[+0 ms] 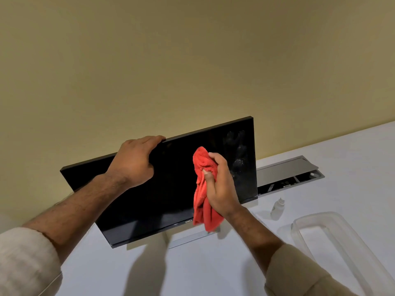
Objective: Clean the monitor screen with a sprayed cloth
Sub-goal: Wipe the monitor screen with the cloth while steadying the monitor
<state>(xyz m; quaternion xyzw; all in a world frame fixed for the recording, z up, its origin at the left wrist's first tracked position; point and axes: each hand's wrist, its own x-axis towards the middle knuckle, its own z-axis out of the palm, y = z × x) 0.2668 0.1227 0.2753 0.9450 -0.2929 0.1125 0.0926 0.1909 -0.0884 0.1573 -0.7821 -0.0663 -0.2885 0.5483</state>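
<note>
"DELL" is reading in pale letters on the lower bezel of the monitor (171,189), partly covered by the hanging cloth. No other writing is legible.

The monitor is standing toward the back edge of the white desk (213,270), against the yellow-beige wall, its glossy black screen dark. Wet smears and droplets are showing on the screen's right part, near its right edge.

The left hand (133,161) is clasping the monitor's top edge, fingers curled over the back, thumb on the front. The right hand (218,184) is gripping a bunched red cloth (203,195) in front of the screen's centre-right; whether the cloth is touching the glass cannot be told. The cloth is looking ribbed and soft, its loose end hanging down past the bezel.

A small pale bottle (277,208) is standing on the desk just right of the monitor. A clear plastic tray (333,238), rounded-rectangular, is sitting toward the desk's right edge. A grey metal cable hatch (288,174) is lying open behind it.
</note>
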